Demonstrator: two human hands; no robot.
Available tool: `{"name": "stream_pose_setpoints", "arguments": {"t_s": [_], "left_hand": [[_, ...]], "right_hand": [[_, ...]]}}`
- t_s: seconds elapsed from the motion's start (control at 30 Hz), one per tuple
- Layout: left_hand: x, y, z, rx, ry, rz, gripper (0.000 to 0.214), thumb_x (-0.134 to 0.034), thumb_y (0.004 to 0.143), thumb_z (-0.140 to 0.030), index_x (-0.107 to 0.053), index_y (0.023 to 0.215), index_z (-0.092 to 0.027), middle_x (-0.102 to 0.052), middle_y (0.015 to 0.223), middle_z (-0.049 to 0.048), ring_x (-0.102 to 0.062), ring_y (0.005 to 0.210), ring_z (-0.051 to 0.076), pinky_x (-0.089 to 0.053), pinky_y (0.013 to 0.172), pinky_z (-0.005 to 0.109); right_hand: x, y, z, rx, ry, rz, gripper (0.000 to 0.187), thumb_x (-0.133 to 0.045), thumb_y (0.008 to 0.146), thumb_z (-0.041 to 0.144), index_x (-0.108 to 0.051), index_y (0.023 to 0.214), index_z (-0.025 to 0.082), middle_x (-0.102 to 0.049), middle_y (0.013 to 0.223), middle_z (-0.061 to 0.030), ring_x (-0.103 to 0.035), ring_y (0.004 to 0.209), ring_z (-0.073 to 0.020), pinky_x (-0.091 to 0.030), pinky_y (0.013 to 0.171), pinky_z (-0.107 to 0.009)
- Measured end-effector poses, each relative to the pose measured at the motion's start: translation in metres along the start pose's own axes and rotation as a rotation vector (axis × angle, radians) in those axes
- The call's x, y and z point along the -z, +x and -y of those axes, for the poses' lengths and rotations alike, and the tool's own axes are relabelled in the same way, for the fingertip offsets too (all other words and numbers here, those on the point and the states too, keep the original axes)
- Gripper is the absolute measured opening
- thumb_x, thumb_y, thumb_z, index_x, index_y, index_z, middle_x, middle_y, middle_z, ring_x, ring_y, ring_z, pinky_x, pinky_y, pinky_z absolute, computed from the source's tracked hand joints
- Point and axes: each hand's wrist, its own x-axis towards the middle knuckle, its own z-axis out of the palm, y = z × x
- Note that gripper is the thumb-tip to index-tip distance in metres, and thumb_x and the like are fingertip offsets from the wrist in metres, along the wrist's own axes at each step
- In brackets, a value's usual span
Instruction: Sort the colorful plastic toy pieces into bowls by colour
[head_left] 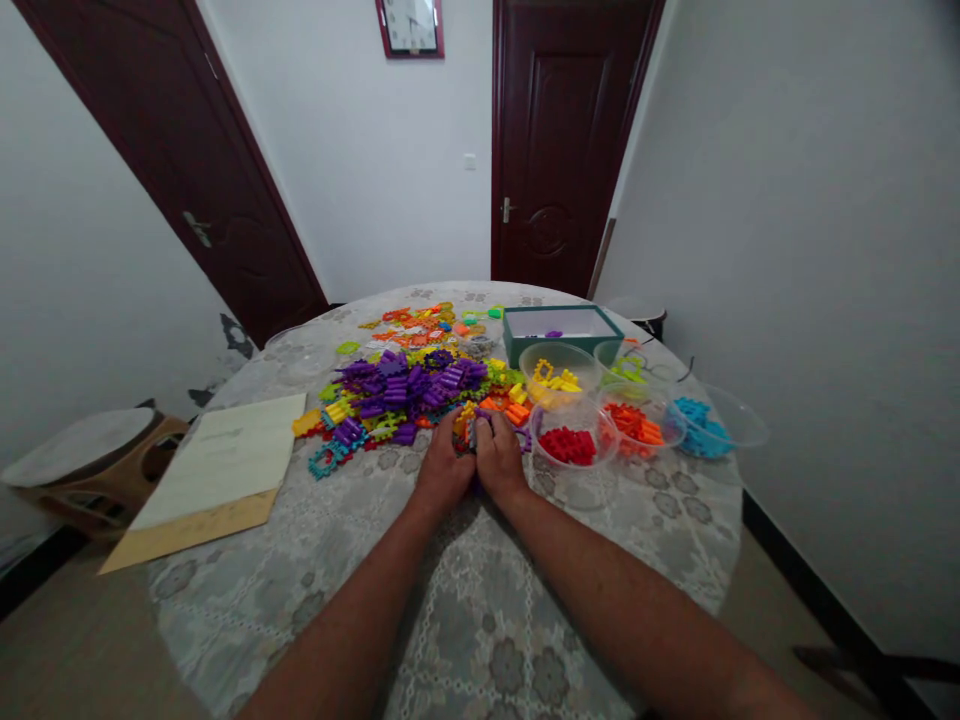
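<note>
My left hand [445,466] and my right hand [499,452] meet at the near edge of a heap of plastic building pieces. Both are closed, fingers curled together around small building pieces. A yellow toothed piece [464,418] shows at the left fingertips, and bits of purple peek out by the right fingers; the rest is covered by the hands. Behind and to the left, purple pieces [405,385] top the mixed heap. Orange pieces [516,411] lie just beyond my right hand. Nearest on the right is a clear bowl of red pieces [568,446].
More clear bowls hold yellow pieces [555,378], orange-red pieces [634,428] and blue pieces [701,428]. A green-edged box [517,345] stands behind them. Paper sheets [225,445] overhang the left edge of the round table [480,630]. A stool [82,450] is at left.
</note>
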Motion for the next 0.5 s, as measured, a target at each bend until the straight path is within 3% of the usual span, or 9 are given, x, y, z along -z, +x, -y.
{"name": "stream_pose_setpoints", "arguments": {"t_s": [0.17, 0.33, 0.5], "left_hand": [[0.0, 0.006, -0.016, 0.054, -0.038, -0.04, 0.067, -0.064, 0.065, -0.012, -0.067, 0.131, -0.023, -0.073, 0.124, 0.0099, -0.068, 0.109, 0.031, -0.049, 0.106, 0.048], [0.002, 0.008, -0.018, 0.065, -0.107, -0.039, 0.053, -0.059, 0.074, -0.021, -0.067, 0.127, -0.022, -0.073, 0.124, 0.0085, -0.067, 0.115, 0.029, -0.049, 0.106, 0.043], [-0.003, 0.013, -0.02, 0.155, -0.092, -0.16, 0.052, -0.069, 0.085, -0.041, -0.066, 0.132, -0.02, -0.07, 0.135, 0.0136, -0.066, 0.121, 0.031, -0.049, 0.106, 0.043]], "right_hand": [[0.0, 0.002, 0.001, -0.041, 0.079, -0.021, 0.03, -0.047, 0.1, 0.034, -0.068, 0.118, 0.022, -0.072, 0.123, -0.0099, -0.064, 0.118, -0.025, -0.047, 0.109, -0.042], [-0.001, 0.002, 0.004, 0.016, 0.081, -0.021, 0.029, -0.047, 0.1, 0.029, -0.067, 0.12, 0.021, -0.07, 0.122, -0.0099, -0.062, 0.12, -0.0248, -0.046, 0.112, -0.043], [-0.002, 0.001, 0.007, 0.071, 0.079, -0.013, 0.03, -0.046, 0.1, 0.025, -0.067, 0.121, 0.021, -0.069, 0.123, -0.0114, -0.062, 0.122, -0.0246, -0.047, 0.115, -0.044]]}}
